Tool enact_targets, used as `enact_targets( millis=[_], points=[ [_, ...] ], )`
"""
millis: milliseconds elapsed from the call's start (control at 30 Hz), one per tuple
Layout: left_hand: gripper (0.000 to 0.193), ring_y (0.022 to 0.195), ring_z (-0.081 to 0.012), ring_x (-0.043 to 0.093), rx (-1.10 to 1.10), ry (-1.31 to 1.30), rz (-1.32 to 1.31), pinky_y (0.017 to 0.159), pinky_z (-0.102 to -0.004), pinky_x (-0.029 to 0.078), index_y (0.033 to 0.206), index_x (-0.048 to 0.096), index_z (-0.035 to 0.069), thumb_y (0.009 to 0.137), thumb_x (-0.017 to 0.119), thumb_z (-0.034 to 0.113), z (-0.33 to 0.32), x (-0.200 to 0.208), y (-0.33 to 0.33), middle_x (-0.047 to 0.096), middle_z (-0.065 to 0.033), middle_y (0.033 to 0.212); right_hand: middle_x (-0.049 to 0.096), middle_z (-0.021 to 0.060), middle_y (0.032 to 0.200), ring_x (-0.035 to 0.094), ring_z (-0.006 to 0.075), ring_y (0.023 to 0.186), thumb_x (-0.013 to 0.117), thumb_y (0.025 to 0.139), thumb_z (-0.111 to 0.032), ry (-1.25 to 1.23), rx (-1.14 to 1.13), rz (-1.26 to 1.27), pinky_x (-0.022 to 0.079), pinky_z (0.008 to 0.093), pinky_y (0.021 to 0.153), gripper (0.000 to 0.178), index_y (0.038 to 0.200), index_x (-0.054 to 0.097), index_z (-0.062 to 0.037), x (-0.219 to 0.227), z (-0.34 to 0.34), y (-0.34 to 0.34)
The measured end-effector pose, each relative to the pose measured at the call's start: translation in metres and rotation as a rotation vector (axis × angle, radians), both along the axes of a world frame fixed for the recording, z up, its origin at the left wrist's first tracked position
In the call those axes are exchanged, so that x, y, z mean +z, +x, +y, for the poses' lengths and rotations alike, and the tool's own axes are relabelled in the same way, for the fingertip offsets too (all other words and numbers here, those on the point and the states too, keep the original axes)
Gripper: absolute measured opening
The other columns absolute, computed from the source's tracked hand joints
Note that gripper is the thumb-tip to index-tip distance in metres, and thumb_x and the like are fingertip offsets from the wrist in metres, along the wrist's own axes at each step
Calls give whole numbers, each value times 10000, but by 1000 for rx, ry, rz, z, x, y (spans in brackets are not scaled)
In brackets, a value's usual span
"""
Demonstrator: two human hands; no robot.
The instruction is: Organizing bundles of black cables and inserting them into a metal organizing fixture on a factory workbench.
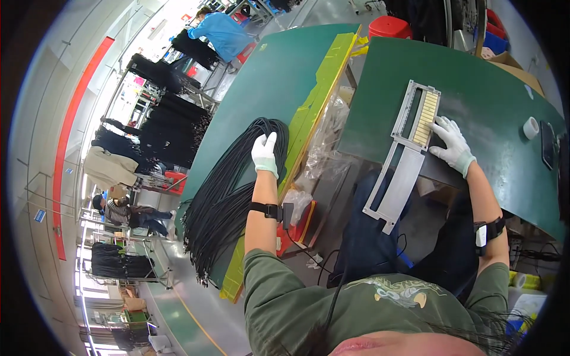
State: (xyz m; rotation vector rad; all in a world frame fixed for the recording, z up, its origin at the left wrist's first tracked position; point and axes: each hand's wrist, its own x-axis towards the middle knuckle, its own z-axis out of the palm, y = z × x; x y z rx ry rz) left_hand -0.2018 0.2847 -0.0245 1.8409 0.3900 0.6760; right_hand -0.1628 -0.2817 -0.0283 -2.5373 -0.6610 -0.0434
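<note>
Resting on a green table (380, 89), a long metal frame (408, 142) is set with its upper part flat on the surface and its lower end jutting past the table's edge, above the person's legs. A row of cream blocks (426, 115) is held in the upper part of the metal frame, along its right side. This row is met at its right edge by the fingertips of the gloved right hand (454, 146), which is loosely open, its fingers partly spread and closed around nothing. Well to the left of the metal frame, a thick bundle of black cords (214, 225) is laid, bent over at its top, on a second green table (309, 77), whose near edge is covered by a yellow strip (320, 89). The gloved left hand (265, 153) is placed on the bent top of the bundle, partly curled; whether any cords are gripped cannot be told. Between that table and the metal frame, clear plastic bags (326, 127) are bunched. Well to the right of the metal frame, a white roll (531, 127) is placed just beside a dark phone (547, 145).
</note>
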Motion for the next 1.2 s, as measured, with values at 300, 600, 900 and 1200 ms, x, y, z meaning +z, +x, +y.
enact_targets(
  millis=[300,600,900,1200],
  points=[
    [163,730,-73,543,-53,-235,-146,668,-239,436,989,665,0,952,678,158,-16,12,-3,614,14,809,389,183,1536,277,374,1466,744,742,-189,-6,-14,6,183,469,1229,746,1435,482,-94,3,-1,-2],
    [148,663,-75,544,-61,-401,-160,605,-218,437,1031,651,13,983,618,149,-13,9,-2,619,4,799,395,183,1532,286,373,1461,743,751,-180,8,-17,0,191,464,1227,735,1435,487,-97,1,-1,-3],
    [181,629,-68,513,-74,-438,-155,568,-228,408,1009,632,41,1002,575,212,-13,9,-2,632,-10,792,395,183,1534,280,373,1465,738,754,-188,-10,-6,6,182,467,1231,739,1444,484,-113,0,-3,-2],
    [128,649,-69,510,-151,-235,-65,603,-227,409,950,606,53,922,692,144,-9,9,-4,613,-3,787,423,163,1517,299,379,1454,754,765,-219,11,-12,-22,198,469,1223,696,1410,516,-113,0,-3,-2]
  ],
)
